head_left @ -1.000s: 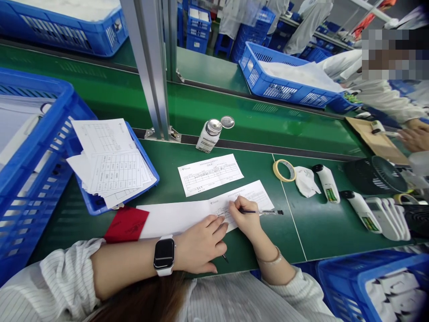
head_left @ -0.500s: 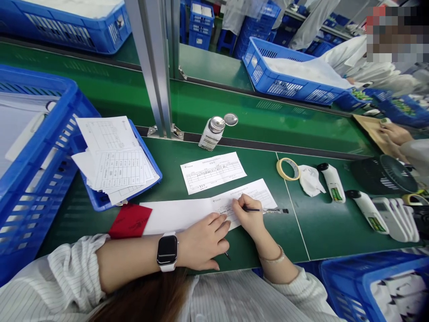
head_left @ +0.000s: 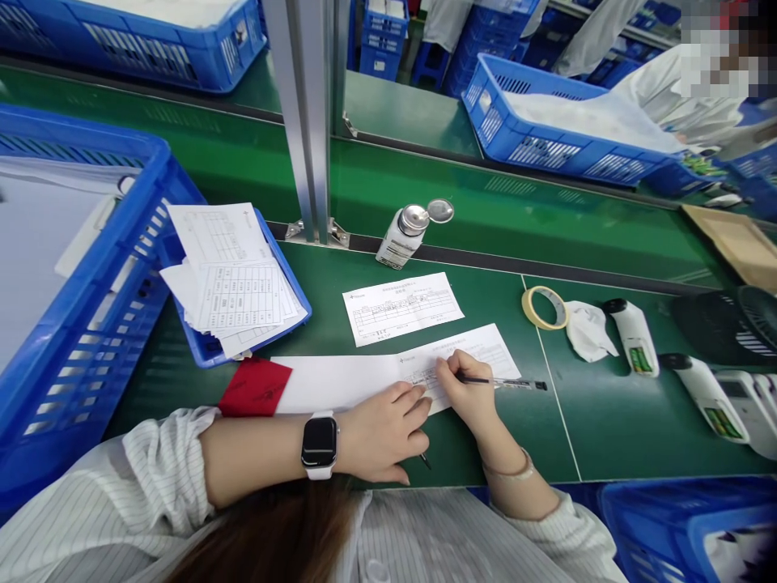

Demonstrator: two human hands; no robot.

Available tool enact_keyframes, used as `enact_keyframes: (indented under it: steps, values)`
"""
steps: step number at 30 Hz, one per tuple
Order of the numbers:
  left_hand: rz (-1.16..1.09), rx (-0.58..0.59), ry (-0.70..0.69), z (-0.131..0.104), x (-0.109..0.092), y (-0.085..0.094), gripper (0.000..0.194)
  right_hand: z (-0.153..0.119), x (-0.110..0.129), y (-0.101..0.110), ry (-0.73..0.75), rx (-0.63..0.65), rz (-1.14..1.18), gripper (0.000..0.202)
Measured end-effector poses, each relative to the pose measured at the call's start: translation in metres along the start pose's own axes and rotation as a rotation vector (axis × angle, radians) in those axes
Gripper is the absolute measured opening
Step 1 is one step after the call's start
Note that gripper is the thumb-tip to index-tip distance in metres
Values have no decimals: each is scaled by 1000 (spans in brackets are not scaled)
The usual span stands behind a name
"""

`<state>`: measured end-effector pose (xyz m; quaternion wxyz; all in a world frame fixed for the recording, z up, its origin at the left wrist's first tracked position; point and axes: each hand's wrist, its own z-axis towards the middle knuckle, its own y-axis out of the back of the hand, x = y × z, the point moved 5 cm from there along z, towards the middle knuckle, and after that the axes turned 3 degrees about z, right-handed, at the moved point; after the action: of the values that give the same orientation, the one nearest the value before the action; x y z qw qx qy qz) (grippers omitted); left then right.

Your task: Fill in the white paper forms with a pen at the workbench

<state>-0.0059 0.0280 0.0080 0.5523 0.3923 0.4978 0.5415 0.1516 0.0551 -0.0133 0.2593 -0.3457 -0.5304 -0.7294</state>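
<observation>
My right hand (head_left: 470, 390) is closed round a black and clear pen (head_left: 510, 383), resting on a printed form (head_left: 486, 350) near its handwritten entries. My left hand (head_left: 385, 433) lies with fingers spread over the lower edge of the paper, a white watch on its wrist; a dark pen tip (head_left: 425, 461) shows beside it. A blank white sheet (head_left: 333, 380) extends left from the form, next to a red piece (head_left: 256, 389). Behind them lies a second filled-in form (head_left: 402, 308). A white bottle (head_left: 401, 236) with its metal lid flipped up stands further back.
A blue tray (head_left: 210, 350) of papers sits left, beside a large blue crate (head_left: 146, 243). To the right are a tape roll (head_left: 545, 308), crumpled white cloth (head_left: 588, 330), handheld white devices (head_left: 634, 338) and a dark fan-like object (head_left: 728, 324). A metal post (head_left: 307, 146) rises behind.
The view has shifted, so the table and its objects appear further right. My right hand still grips the pen at the form, and my left hand stays spread on the paper.
</observation>
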Motion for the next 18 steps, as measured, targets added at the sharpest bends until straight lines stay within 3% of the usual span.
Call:
enact_keyframes:
  steps: [18]
  values:
    - [-7,-18,-6,-1,1,0,49,-1,-1,0,5,26,-39,35]
